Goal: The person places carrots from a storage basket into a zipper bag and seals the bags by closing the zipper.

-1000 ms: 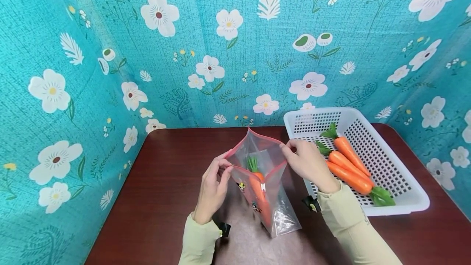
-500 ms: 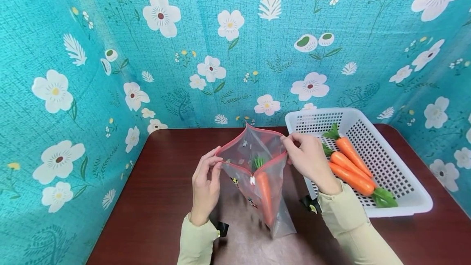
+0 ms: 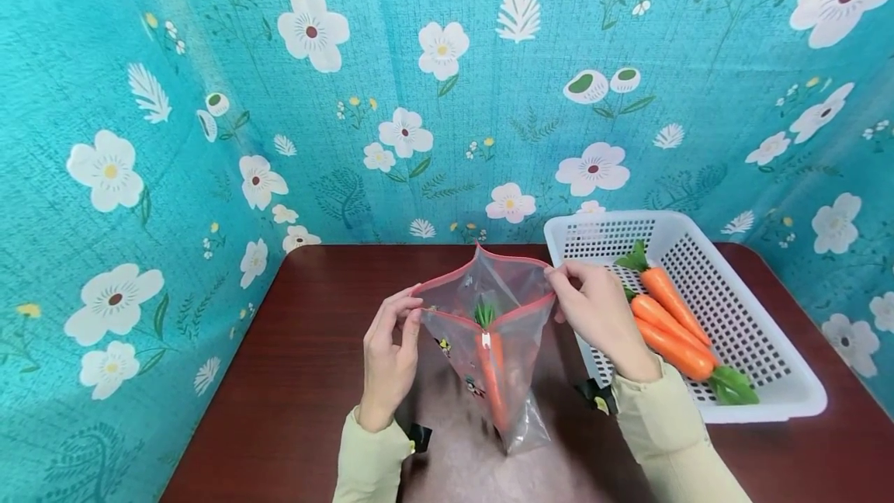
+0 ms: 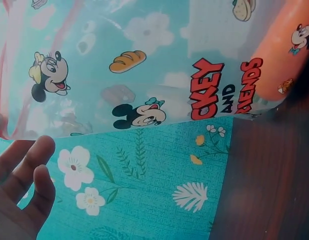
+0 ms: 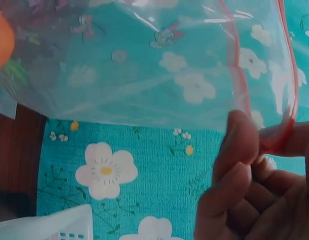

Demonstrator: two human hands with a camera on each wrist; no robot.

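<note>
Hands [image 3: 389,355] [image 3: 602,313] farther apart, clear bag [image 3: 520,355] spread wider

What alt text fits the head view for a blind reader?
A person's left hand and right hand hold open a red-edged clear bag with one carrot inside. On the dark table at right, a white basket holds three more carrots.

Four carrots [image 3: 675,303] [image 3: 663,320] [image 3: 676,352] [image 3: 493,379], two hands [image 3: 389,363] [image 3: 606,320], one bag [image 3: 520,348], one basket [image 3: 733,317] and one table [image 3: 300,371] show.

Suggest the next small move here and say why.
Probably let the right grip release the bag and reach for one of the three carrots in the white basket, with the left grip holding on. The bag gapes open, one carrot shows inside, and the basket sits beside the right grip.
</note>
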